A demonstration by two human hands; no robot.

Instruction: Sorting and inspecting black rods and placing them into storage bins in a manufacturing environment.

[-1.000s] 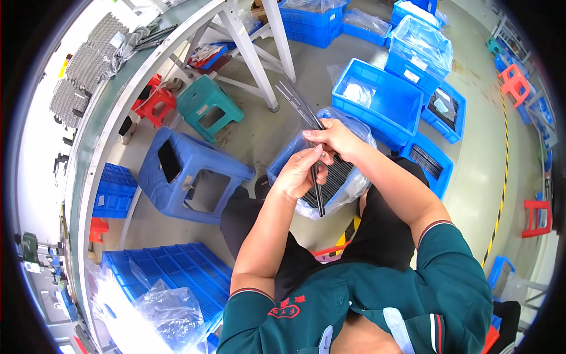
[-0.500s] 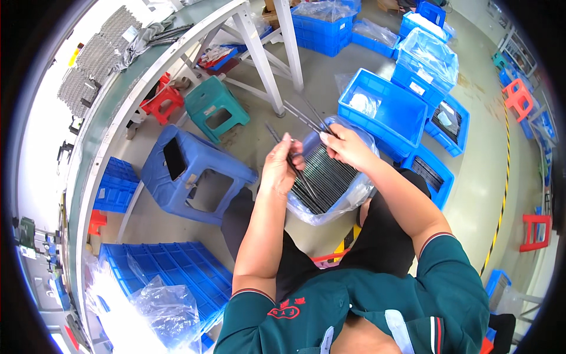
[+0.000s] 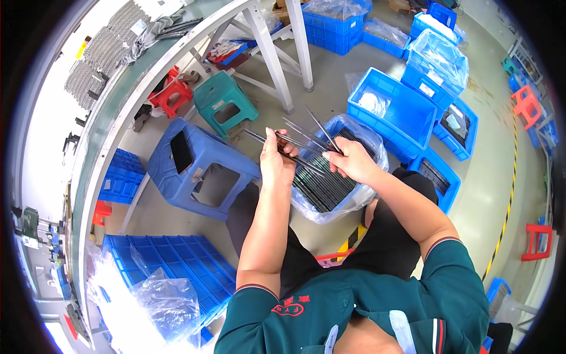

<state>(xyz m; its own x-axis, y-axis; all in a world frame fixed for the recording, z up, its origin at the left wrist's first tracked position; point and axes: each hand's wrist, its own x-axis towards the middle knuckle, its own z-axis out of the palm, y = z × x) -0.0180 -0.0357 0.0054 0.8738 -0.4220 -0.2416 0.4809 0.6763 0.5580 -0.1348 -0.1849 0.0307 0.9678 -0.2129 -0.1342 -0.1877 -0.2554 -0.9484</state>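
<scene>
Several thin black rods lie across my left hand, its fingers curled round them. My right hand, to the right, pinches more dark rods that fan out up and to the left. The two sets of rods cross close to each other. Beneath both hands stands a blue bin lined with clear plastic, between my knees. Inside it, many black rods lie side by side in a layer. My hands hide part of that layer.
Left of the bin, a blue stool carries a black phone; a green stool stands behind it. An open blue crate and a smaller crate of rods are at the right. Stacked blue crates sit lower left, beside a long workbench.
The rods in my left hand have swung from steep to flatter, pointing right. My right hand has moved slightly right and down with its rods. The whole view has shifted a little.
</scene>
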